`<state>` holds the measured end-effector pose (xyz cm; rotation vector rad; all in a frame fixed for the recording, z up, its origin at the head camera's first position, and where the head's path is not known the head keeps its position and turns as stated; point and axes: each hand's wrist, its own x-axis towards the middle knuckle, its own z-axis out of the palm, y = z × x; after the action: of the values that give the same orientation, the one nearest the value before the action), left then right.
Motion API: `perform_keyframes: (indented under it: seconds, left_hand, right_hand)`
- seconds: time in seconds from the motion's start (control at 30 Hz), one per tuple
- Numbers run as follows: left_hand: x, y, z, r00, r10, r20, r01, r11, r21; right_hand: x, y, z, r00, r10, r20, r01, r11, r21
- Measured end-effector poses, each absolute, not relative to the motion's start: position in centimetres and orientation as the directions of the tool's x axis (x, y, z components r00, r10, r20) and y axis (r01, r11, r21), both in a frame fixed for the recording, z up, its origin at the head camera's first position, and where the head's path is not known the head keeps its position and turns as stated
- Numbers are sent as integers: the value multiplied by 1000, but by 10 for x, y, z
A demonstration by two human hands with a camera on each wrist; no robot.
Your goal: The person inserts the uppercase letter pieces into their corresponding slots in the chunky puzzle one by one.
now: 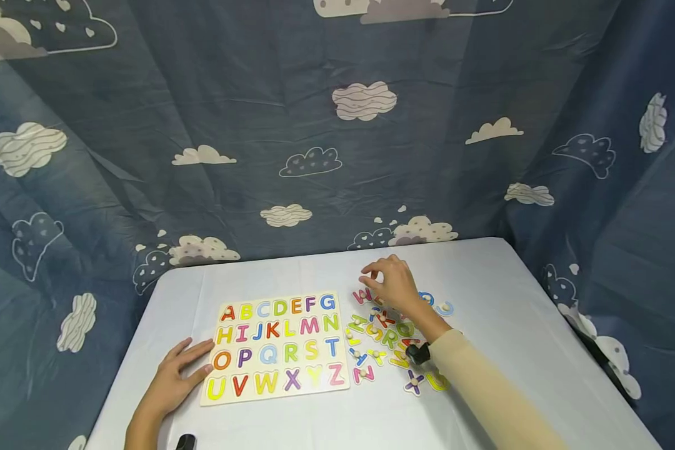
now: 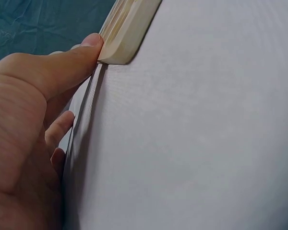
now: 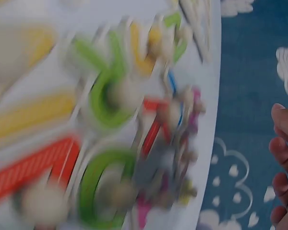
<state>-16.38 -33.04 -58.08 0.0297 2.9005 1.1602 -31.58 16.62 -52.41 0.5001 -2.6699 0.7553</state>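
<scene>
A pale alphabet board [image 1: 322,356] with coloured letters from A to Z lies left of centre on the table. My left hand [image 1: 171,381] rests at its left side, fingers touching the edge; in the left wrist view the thumb [image 2: 77,62] lies against the board's corner [image 2: 129,38]. Right of the board, loose knobbed letter pieces are scattered, among them a pink W [image 1: 362,295], a red K [image 1: 385,319] and a purple X [image 1: 414,382]. Over their far side hovers my right hand [image 1: 394,287], fingers loosely bent, thumb and index apart, nothing visible between them.
White cloth covers the table [image 1: 281,431]. A dark cloud-print curtain [image 1: 292,125] stands behind it and along the sides. At the front left lies a small black object [image 1: 186,442]. A black device [image 1: 418,354] sits at my right wrist, above the loose letters.
</scene>
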Motion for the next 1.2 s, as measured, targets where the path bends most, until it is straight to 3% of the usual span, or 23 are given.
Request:
perform_keyframes:
  seconds: [0.43,1.2]
  left_hand:
    - [-165,-331,-578,-999,33,12,32,718,695]
    - [-166,-331,-578,-999,30,-16,11,729,684]
  right_hand:
    - [-331,222,-551,-941,-176,289,-300,828,-474]
    - [-332,237,-568,-969,-235,77,-240,816,-525]
